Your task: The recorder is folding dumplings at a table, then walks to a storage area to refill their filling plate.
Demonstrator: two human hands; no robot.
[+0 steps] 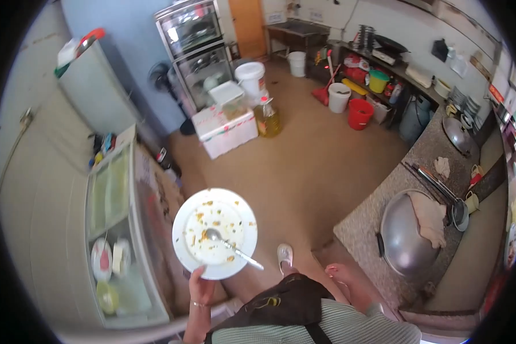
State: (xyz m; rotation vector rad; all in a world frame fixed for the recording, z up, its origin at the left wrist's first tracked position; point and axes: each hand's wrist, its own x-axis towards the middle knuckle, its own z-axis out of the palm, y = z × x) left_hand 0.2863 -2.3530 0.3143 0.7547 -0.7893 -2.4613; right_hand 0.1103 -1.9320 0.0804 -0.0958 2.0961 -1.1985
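My left hand (201,287) grips the near rim of a round white plate (188,241), with the thumb on top of the rim. Scraps of yellow and green food are scattered over the plate. A metal spoon (234,248) rests on it, its bowl near the middle and its handle sticking out past the right rim. Beside my right thigh hangs my right hand (336,271), close to the stone counter's front. No object shows in it, and its fingers are too small and partly turned away to judge.
To the right, a granite counter (365,215) bears a wok lid (406,241) with a cloth (428,219) on it, and ladles. On the left stands a glass-topped chest freezer (131,202). Ahead are a white foam box (223,137), an oil jug (267,120) and a red bucket (360,115).
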